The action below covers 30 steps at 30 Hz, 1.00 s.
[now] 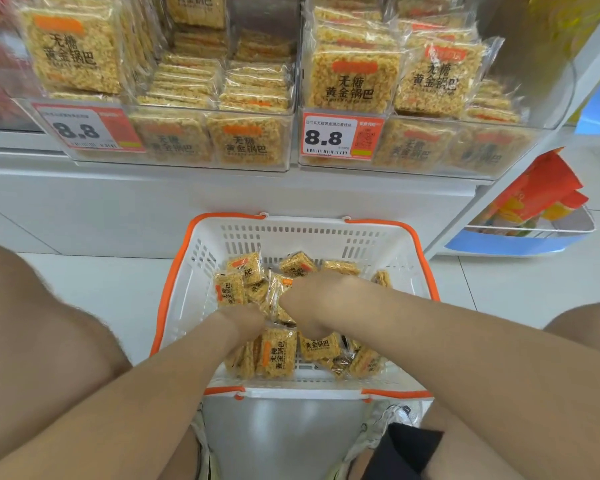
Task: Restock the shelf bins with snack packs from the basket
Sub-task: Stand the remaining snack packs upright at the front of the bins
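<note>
1. In the lower centre of the frame, the basket [291, 237] stands on the floor below the shelf. I see many snack packs [278, 355] lying loose in it, so I judge the restocking far from finished.
2. Left hand [246, 320] and right hand [312, 299]: both reach down among the packs, close together. Their fingers are buried, so I cannot tell whether either holds a pack.
3. Upper left and upper right: two clear shelf bins, the left bin [215, 110] and the right bin [430, 119], already carry stacked and upright bin packs [352, 79]. Each shows a gap toward the back, which I judge leaves room for more.
4. Writing: each pack reads "无糖 黄金锅巴" under an orange patch. The left price tag [87, 129] and the right price tag [342, 136] both read "8.8". Their smaller print is too fine to read.
</note>
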### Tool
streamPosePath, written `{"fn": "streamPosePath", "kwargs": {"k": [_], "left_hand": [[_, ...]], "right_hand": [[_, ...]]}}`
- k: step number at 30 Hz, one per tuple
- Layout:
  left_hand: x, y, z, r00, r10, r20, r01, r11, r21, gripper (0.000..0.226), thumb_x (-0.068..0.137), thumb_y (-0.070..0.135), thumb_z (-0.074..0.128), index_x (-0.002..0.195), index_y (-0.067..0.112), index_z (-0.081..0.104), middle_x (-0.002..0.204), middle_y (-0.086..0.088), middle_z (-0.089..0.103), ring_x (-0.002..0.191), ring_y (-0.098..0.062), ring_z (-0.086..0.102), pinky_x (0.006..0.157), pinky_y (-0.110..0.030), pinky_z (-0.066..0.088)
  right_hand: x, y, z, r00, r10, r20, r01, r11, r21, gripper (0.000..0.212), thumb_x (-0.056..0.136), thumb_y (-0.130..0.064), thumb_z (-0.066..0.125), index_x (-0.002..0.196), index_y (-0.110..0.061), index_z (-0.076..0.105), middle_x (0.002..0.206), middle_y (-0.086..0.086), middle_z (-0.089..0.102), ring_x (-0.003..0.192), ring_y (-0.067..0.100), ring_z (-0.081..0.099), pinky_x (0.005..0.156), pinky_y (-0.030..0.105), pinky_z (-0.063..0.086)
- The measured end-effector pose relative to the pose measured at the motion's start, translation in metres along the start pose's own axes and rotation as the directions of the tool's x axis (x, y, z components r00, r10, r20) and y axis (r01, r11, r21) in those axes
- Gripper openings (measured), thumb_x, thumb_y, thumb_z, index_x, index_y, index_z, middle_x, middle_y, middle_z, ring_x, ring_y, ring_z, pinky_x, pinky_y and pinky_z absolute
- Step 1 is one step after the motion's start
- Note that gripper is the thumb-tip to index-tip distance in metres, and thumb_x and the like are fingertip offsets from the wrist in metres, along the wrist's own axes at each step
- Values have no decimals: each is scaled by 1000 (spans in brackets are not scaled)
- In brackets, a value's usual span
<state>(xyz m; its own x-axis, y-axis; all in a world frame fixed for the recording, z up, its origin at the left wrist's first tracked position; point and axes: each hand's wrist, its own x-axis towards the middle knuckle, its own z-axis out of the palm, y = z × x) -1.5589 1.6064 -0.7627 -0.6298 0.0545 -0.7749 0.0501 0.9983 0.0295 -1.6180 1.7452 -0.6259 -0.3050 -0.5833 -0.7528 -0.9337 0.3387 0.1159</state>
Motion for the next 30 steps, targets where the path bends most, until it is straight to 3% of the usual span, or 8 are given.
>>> {"fn": "streamPosePath", "kwargs": {"k": [5, 9, 14, 17, 19, 21, 26, 30], "left_hand": [[-13, -4, -25, 998, 28, -56, -32, 997, -64, 29, 95, -3, 68, 123, 5, 66, 115, -10, 66, 104, -26, 67, 88, -26, 52], [-15, -18, -57, 960, -24, -278, -85, 924, -373, 13, 95, 15, 71, 88, 22, 62, 84, 4, 62, 72, -15, 57, 67, -30, 48], [-52, -21, -110, 858, -6, -513, -406, 602, -688, 16, 100, 43, 70, 103, 29, 77, 85, -2, 72, 70, -16, 61, 66, -32, 48], [-82, -21, -134, 839, -68, -540, -490, 336, -804, 23, 106, 33, 64, 113, 15, 77, 90, -1, 74, 70, -7, 64, 64, -22, 49], [-100, -20, -146, 838, -87, -538, -512, 210, -833, 21, 108, 27, 61, 113, 14, 76, 101, -2, 76, 86, -12, 69, 75, -27, 53], [-114, -20, -154, 811, -165, -561, -556, 82, -827, 17, 106, 25, 63, 105, 16, 78, 101, -6, 76, 90, -21, 68, 81, -37, 52], [-135, -16, -166, 644, -510, -570, -734, -202, -648, 12, 98, 16, 67, 99, 6, 74, 90, -11, 70, 83, -28, 64, 74, -43, 50], [-143, -19, -171, 576, -668, -471, -805, -364, -469, 17, 89, -2, 47, 84, 12, 56, 74, -3, 57, 63, -18, 55, 57, -32, 49]], "right_hand": [[-5, 2, -9, 999, 4, -31, -4, 1000, 12, 29, 99, -5, 50, 125, -11, 62, 89, 1, 56, 68, 16, 53, 52, 30, 42], [-20, 16, -27, 993, 50, -103, -41, 995, 95, 28, 97, -1, 49, 119, -12, 60, 88, 1, 55, 64, 15, 51, 50, 28, 37], [-45, 50, -47, 945, 189, -266, -120, 960, 254, 16, 98, -5, 51, 110, -16, 54, 97, 4, 57, 76, 21, 58, 59, 35, 49], [-55, 70, -51, 926, 220, -306, -77, 905, 418, 27, 97, -21, 59, 122, -11, 59, 113, 6, 67, 96, 27, 67, 81, 42, 60], [-68, 77, -56, 930, 196, -311, -1, 848, 530, 39, 95, -26, 67, 130, -15, 53, 110, -2, 65, 98, 23, 65, 79, 35, 55], [-79, 82, -58, 916, 189, -354, 98, 750, 654, 50, 90, -25, 76, 131, -19, 49, 105, -4, 66, 96, 20, 66, 78, 33, 55], [-88, 72, -63, 839, 304, -451, 380, 267, 886, 73, 88, -14, 78, 143, -33, 34, 105, 9, 74, 88, 20, 71, 83, 43, 62], [-82, 64, -72, 683, 466, -562, 503, 258, 825, 41, 95, -14, 67, 129, -33, 52, 106, 6, 71, 91, 29, 75, 88, 56, 60]]}}
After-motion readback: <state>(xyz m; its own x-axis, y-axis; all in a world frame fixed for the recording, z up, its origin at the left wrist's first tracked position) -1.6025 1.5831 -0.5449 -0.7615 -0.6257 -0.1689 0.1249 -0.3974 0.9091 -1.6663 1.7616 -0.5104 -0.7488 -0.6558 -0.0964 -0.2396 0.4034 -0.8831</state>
